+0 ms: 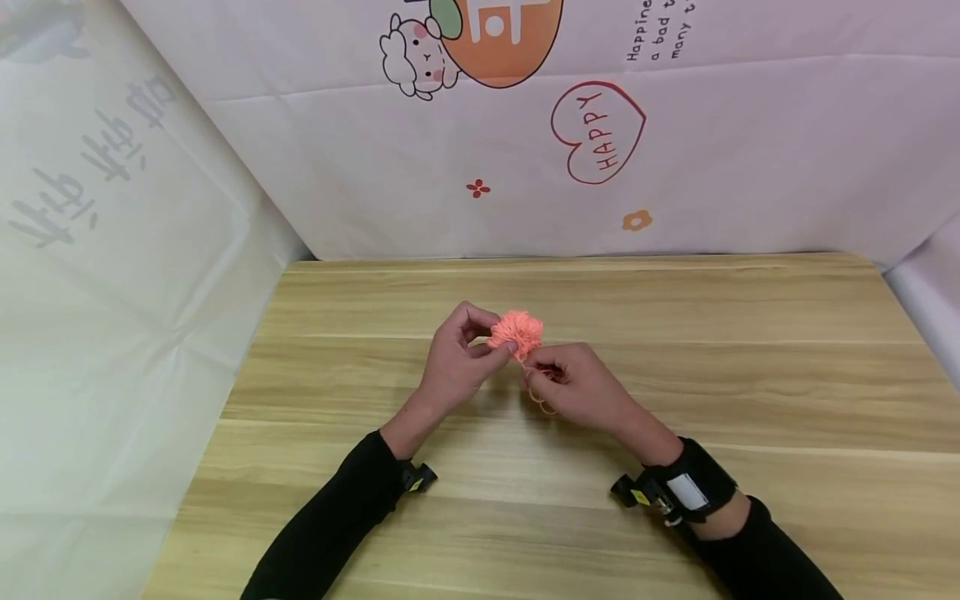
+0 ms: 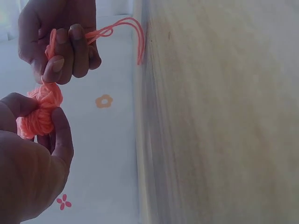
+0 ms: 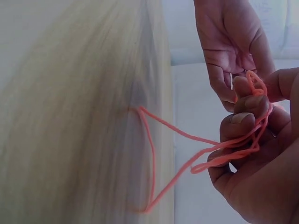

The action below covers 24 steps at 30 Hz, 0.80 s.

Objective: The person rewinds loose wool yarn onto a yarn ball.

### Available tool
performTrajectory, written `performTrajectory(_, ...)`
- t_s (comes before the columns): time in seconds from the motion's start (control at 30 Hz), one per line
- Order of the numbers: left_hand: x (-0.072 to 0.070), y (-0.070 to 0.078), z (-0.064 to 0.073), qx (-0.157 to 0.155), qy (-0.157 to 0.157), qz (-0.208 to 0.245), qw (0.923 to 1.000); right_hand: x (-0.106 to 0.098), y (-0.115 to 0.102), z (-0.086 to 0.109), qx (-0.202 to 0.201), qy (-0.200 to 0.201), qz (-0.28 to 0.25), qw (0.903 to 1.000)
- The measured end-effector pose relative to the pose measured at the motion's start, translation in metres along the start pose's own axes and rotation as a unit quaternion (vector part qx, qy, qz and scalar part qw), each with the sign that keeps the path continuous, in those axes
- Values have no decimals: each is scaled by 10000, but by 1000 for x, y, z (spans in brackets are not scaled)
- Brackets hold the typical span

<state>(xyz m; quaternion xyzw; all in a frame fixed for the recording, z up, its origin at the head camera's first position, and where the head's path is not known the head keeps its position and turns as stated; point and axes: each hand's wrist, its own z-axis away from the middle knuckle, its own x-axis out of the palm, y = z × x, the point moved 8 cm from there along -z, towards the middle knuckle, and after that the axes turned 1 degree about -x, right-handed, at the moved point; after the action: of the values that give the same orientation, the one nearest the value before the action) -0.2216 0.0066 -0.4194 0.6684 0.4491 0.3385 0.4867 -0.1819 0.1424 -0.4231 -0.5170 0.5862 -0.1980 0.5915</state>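
A small, fluffy bundle of coral yarn [image 1: 517,329] is held above the wooden table, pinched between the thumb and fingers of my left hand [image 1: 459,358]. Just to its right, my right hand [image 1: 583,385] grips the yarn strand that runs from the bundle's lower end. In the left wrist view the wound bundle [image 2: 37,120] shows between left thumb and fingers, with a short strand leading up to the right fingertips. Loose loops of strand [image 3: 181,171] pass through the curled right fingers and hang out below, as the right wrist view shows.
The wooden table [image 1: 480,517] extends under both forearms. Behind it hangs a white printed cloth [image 1: 360,175] meeting the table's far edge; another pale cloth [image 1: 112,350] hangs along the left side. Each wrist wears a small camera; the right one [image 1: 628,490] sits on a black strap.
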Motion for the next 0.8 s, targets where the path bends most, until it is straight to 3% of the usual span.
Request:
performTrajectory(0.17, 2, 3, 0, 115, -107, -69, 9999, -7, -23, 2, -48, 57, -20, 10000)
performTrajectory(0.43, 6, 0, 0, 58, -354, -285, 9989, -12, -31, 2, -222, 89, 52, 9997)
performTrajectory(0.67, 5, -23, -1, -145, -544, -579, 9967, -18, -32, 2, 9, 191, 82, 9998)
performTrajectory(0.8, 7, -28, 1, -281, -707, -697, 9947, -20, -31, 3, 55, 206, 132, 9997)
